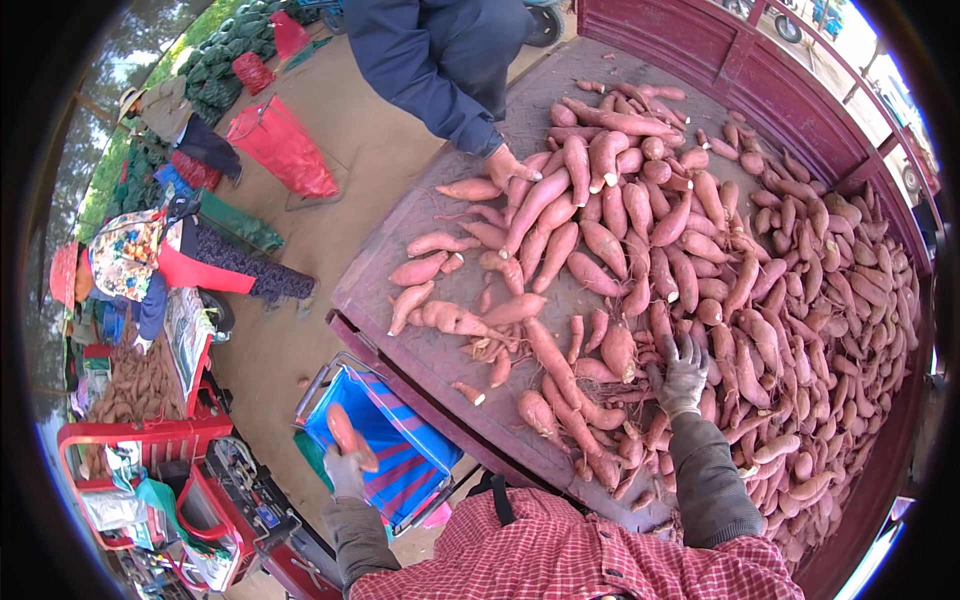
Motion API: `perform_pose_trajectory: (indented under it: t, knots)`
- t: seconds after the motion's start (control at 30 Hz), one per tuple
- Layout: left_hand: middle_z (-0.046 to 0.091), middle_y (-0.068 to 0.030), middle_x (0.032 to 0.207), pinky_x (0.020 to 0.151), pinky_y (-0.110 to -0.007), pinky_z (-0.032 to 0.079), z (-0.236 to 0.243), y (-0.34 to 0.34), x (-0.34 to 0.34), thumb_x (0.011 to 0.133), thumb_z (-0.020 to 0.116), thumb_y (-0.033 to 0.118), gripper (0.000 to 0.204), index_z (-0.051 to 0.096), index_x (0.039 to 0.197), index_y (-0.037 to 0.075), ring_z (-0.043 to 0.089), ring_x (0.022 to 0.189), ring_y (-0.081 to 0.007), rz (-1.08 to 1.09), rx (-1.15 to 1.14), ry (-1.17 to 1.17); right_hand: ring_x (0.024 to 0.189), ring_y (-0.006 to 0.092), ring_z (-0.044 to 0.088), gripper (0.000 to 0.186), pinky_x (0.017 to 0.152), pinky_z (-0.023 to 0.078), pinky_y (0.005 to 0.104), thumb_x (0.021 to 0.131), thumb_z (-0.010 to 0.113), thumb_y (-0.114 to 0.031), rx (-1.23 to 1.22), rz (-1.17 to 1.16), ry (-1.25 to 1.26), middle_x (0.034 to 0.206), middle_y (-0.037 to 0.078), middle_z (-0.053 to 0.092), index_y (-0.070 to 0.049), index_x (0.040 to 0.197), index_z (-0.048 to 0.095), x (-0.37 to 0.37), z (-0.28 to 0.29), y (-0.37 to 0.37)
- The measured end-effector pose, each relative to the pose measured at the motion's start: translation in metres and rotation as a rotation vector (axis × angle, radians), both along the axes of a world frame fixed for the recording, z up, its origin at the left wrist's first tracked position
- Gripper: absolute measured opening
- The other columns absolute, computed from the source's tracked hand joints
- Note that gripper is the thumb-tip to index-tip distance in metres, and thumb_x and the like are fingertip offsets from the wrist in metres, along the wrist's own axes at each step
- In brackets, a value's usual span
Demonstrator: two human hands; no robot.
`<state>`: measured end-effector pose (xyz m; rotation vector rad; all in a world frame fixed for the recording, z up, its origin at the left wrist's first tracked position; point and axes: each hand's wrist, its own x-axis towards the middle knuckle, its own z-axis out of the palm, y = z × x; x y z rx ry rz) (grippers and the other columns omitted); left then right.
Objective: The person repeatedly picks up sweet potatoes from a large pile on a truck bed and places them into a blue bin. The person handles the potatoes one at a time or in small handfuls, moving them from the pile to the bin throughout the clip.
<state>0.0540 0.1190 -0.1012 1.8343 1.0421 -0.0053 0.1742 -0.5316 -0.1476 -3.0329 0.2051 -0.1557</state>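
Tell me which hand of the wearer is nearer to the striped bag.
Left: the left hand appears over the striped bag; the right hand is farther, at the sweet potato pile.

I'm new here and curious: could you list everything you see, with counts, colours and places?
Cargo bed: one, dark red, centre to right.
Sweet potatoes: uncountable, pinkish red, heaped on it.
Striped bag: one, blue and red, beside the bed, lower left.
Red bags: several, red, on the ground, upper left.
Sacks: many, dark green, upper left.
Small vehicle: one, red, lower left.
Other people: three, in navy, flowered and khaki, top and left.
Remaining background: too small to itemise.
Plaid shirt: one, red, bottom centre.
Left hand: one, grey-gloved, gripping at least one sweet potato.
Right hand: one, grey-gloved, on the heap.
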Motion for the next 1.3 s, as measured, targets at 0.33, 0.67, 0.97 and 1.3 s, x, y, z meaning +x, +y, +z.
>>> perform_pose_trajectory:
  t: [0.33, 0.67, 0.97, 1.3]
  knots:
    - [0.068, -0.0208, 0.131, 0.102, -0.045, 0.053, -0.009, -0.205, 0.221, 0.083, 0.090, 0.029, 0.071, 0.058, 0.139, 0.000, 0.067, 0.121, -0.0360, -0.688, 0.262, -0.526, 0.141, 0.0402, 0.046, 0.073, 0.121, 0.030, 0.0593, 0.081, 0.079, -0.042, 0.004, 0.006, -0.044, 0.150, 0.020, 0.051, -0.018, 0.146, 0.057, 0.002, -0.001, -0.002]
    - [0.038, -0.0415, 0.150, 0.102, -0.060, 0.050, -0.015, -0.460, 0.319, 0.061, 0.094, 0.068, 0.137, 0.024, 0.164, 0.009, 0.057, 0.123, -0.0569, -0.834, 0.448, -0.495, 0.143, 0.0390, 0.044, 0.078, 0.122, 0.029, 0.0579, 0.079, 0.079, -0.044, 0.006, -0.031, 0.028, 0.153, 0.018, 0.047, -0.018, 0.149, 0.054, 0.002, 0.000, -0.005]
    - [0.037, -0.0355, 0.149, 0.098, -0.044, 0.058, -0.009, -0.461, 0.365, 0.057, 0.100, 0.033, 0.128, 0.031, 0.164, 0.023, 0.066, 0.114, -0.0464, -1.013, 0.594, -0.045, 0.145, 0.0373, 0.042, 0.077, 0.123, 0.027, 0.0583, 0.080, 0.080, -0.044, 0.014, -0.043, 0.040, 0.156, 0.017, 0.046, -0.021, 0.149, 0.054, 0.000, 0.001, -0.008]
    - [0.068, -0.0031, 0.108, 0.047, -0.017, 0.041, 0.013, -0.329, 0.281, 0.075, 0.076, -0.003, 0.075, 0.054, 0.147, 0.006, 0.057, 0.063, -0.0043, -0.473, -1.107, -0.342, 0.144, 0.0386, 0.044, 0.076, 0.122, 0.028, 0.0587, 0.082, 0.078, -0.043, 0.000, -0.019, -0.020, 0.156, 0.016, 0.047, -0.021, 0.151, 0.055, -0.001, -0.002, -0.007]
